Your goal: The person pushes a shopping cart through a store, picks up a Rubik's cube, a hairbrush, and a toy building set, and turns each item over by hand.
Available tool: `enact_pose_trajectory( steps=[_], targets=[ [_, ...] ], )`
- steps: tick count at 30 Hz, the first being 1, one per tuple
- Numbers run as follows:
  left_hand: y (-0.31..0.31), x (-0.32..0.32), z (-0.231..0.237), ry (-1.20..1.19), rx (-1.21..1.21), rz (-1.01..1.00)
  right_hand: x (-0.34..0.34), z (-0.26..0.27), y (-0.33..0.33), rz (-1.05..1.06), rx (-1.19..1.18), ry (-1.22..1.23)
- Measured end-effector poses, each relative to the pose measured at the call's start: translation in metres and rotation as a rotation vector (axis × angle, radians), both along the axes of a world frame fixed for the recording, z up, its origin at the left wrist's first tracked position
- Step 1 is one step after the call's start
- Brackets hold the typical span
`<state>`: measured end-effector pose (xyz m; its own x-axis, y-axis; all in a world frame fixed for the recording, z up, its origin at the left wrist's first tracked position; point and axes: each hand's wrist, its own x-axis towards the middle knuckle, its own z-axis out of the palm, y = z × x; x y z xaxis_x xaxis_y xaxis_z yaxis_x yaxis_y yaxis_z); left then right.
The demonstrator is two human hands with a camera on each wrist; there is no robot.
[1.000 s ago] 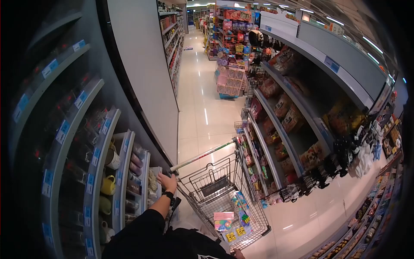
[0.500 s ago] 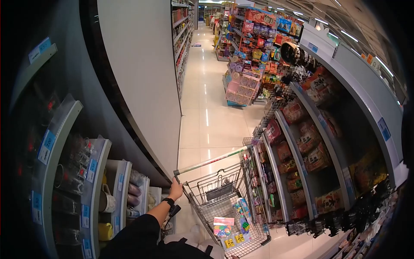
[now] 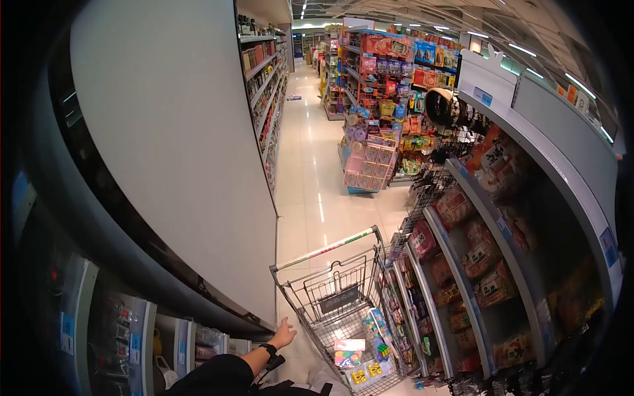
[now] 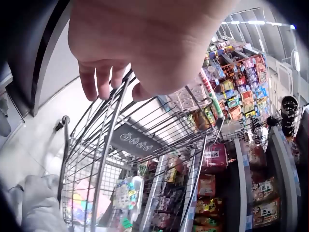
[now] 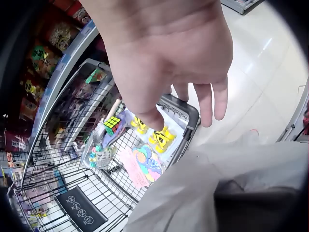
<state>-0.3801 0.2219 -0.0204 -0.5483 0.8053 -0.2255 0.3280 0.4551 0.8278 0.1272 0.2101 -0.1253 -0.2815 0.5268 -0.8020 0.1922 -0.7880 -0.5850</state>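
A wire shopping cart (image 3: 310,290) stands before the person, its handle (image 3: 330,247) pointing away. My left hand (image 3: 284,335) is off the handle, beside the cart's left side, fingers loosely extended. In the left wrist view that hand (image 4: 145,48) overlaps the cart's top wires and holds nothing. The right hand (image 5: 178,63) hangs over the cart's near end rim (image 5: 192,113) with relaxed fingers and is outside the head view. Inside lie a pack with a puzzle cube (image 5: 112,124), a colourful pink-topped packet (image 5: 142,164) and yellow items (image 5: 161,140) in clear packaging.
Shelves of packaged food (image 3: 479,254) line the right, close to the cart. A grey panel (image 3: 178,145) and shelves with mugs (image 3: 165,373) stand left. Ahead runs a tiled aisle (image 3: 307,165), with a pink display (image 3: 371,165) at its right.
The left hand reached the handle's left end and gripped it, then let go and came back towards the body. The view has shifted, and the cart has turned slightly.
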Motion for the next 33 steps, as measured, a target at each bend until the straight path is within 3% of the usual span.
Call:
enact_pose_trajectory(
  steps=[1,5,11,13,14,16,19,22,25,26,29,31,32,33],
  targets=[
    [-0.003,-0.001,0.004,0.011,-0.062,-0.053,-0.018,0.016,0.012,-0.14,-0.154,-0.006],
    [0.004,-0.03,-0.004,-0.017,-0.174,-0.093,-0.067,0.028,0.066,-0.067,-0.139,-0.033],
    [0.028,-0.074,-0.003,-0.23,-0.169,0.02,-0.132,0.011,0.156,-0.04,-0.121,0.011],
    [0.04,-0.082,0.002,-0.262,-0.151,0.044,-0.152,0.016,0.192,0.234,-0.038,-0.072],
    [0.047,-0.087,0.008,-0.298,-0.151,0.067,-0.162,0.042,0.203,0.236,-0.032,-0.153],
    [0.06,-0.095,0.029,-0.338,-0.151,0.096,-0.194,0.046,0.23,0.36,0.064,-0.172],
    [0.089,-0.11,0.057,-0.425,-0.176,0.144,-0.235,0.039,0.266,0.498,0.176,-0.22],
    [0.126,-0.146,0.055,-0.364,-0.147,0.086,-0.274,0.032,0.303,0.613,0.24,-0.276],
    [0.167,-0.186,0.057,-0.372,-0.09,0.076,-0.31,0.008,0.343,0.733,0.299,-0.339],
    [0.181,-0.201,0.06,-0.374,-0.06,0.07,-0.318,-0.05,0.364,0.803,0.397,-0.311],
    [0.23,-0.247,0.073,-0.383,-0.055,0.08,-0.364,0.044,0.399,0.729,0.199,-0.298],
    [0.25,-0.281,0.085,-0.384,-0.14,0.063,-0.375,-0.044,0.438,0.842,0.442,-0.263],
    [0.264,-0.297,0.079,-0.374,-0.087,0.073,-0.402,0.071,0.434,0.608,0.108,-0.247],
    [0.282,-0.314,0.073,-0.362,-0.033,0.075,-0.415,0.078,0.445,0.631,0.271,-0.285]
  ],
)
